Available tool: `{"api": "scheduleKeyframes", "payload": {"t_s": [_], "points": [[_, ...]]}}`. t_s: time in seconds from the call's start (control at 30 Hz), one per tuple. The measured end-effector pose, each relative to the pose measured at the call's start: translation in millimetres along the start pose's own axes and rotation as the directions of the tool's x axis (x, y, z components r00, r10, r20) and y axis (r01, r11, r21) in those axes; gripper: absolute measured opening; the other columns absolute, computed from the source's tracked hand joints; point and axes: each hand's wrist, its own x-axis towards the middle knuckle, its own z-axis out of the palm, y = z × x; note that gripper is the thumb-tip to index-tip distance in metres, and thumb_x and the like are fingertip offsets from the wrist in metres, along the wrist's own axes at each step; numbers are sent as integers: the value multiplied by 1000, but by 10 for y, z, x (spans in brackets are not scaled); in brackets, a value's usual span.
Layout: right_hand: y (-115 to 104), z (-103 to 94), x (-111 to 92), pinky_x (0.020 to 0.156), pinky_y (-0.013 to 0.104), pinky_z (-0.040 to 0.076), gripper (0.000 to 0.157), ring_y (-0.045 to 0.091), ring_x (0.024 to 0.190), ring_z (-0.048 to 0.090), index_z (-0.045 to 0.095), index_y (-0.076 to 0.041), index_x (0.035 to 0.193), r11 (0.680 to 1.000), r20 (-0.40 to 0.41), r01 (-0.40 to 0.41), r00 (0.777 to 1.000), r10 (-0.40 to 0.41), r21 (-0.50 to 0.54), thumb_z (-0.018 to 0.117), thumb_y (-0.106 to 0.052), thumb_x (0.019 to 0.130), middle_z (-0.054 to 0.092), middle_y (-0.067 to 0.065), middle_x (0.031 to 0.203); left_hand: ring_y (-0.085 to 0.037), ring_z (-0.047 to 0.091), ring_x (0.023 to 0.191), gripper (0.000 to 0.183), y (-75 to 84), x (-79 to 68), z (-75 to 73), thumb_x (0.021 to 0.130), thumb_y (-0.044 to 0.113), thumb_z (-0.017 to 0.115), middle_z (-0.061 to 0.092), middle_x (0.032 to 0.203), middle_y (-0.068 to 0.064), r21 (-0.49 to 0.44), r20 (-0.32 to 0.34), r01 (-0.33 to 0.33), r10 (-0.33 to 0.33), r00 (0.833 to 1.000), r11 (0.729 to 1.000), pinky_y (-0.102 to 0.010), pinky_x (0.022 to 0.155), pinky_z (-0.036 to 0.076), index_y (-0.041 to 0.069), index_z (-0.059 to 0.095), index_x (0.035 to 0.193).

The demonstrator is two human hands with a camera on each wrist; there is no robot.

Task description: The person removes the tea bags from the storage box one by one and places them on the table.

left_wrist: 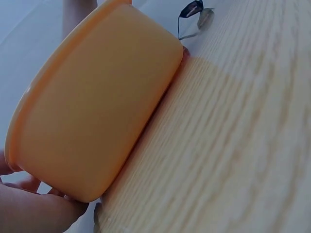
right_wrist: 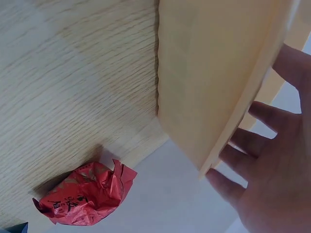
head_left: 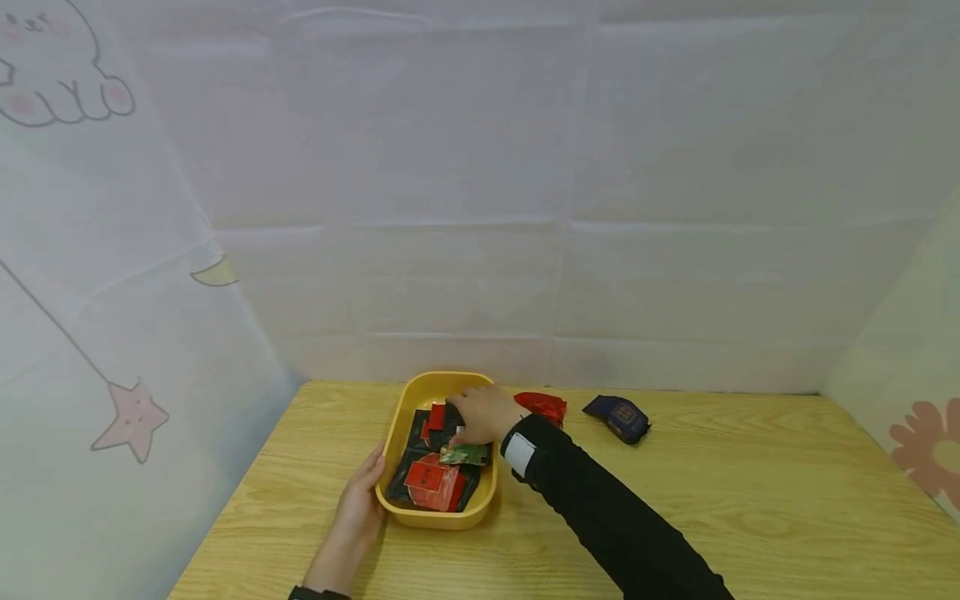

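A yellow plastic basin (head_left: 437,521) stands on the wooden table, with several packets inside. My left hand (head_left: 362,500) holds it by its left side, fingers against the outer wall near the rim; the left wrist view shows this hand (left_wrist: 41,208) at the basin's lower corner. Over the far right rim reaches my right hand (head_left: 486,414), its thumb and fingers around a black packet (head_left: 444,435). The wall hides those fingertips in the right wrist view. Just below the thumb lies a green packet (head_left: 467,454). Nearer me is a clear-and-red packet (head_left: 433,482) on black ones.
Right of the basin lies a crinkled red foil packet (head_left: 543,406), also a red packet (right_wrist: 87,194) in the right wrist view. Farther right is a dark blue packet (head_left: 621,418). A pale sheet wall (head_left: 570,275) rises along the table's back edge.
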Motion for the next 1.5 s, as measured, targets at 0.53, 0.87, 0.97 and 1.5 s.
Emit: {"api": "scheduleKeyframes", "payload": {"t_s": [0.53,0.87,0.97,1.5], "points": [[-19,50,28,110,44,39,79,23,123,49,48,-22,138,998,42,-11,999,13,-59,59,-66,74,57,5,136,-33,-5,144,56,-6,-11,14,104,22,26,-5,160,-20,2,25,-8,8,1000,1000,-53,121,-1,1,4,151],[-18,25,0,109,43,41,79,23,119,49,46,-22,140,994,-23,41,999,-44,-99,57,-67,75,56,7,133,-33,-2,144,56,-18,-6,21,104,23,26,-2,160,-20,5,18,-10,10,1000,1000,-53,121,1,0,5,151],[-27,-5,-36,104,43,45,79,24,115,51,46,-22,139,992,-54,75,995,-81,-101,57,-67,76,58,8,128,-34,-2,144,56,-18,-5,20,104,23,26,-2,160,-21,7,17,-9,9,1000,1000,-53,121,1,0,5,151],[-163,-203,-293,109,44,40,76,23,117,50,43,-25,141,954,-155,184,962,-224,-238,47,-70,80,56,6,129,-31,-1,144,55,-2,-5,20,104,21,25,-3,160,-19,-24,26,-9,10,1000,1000,-51,122,1,0,5,151]]}}
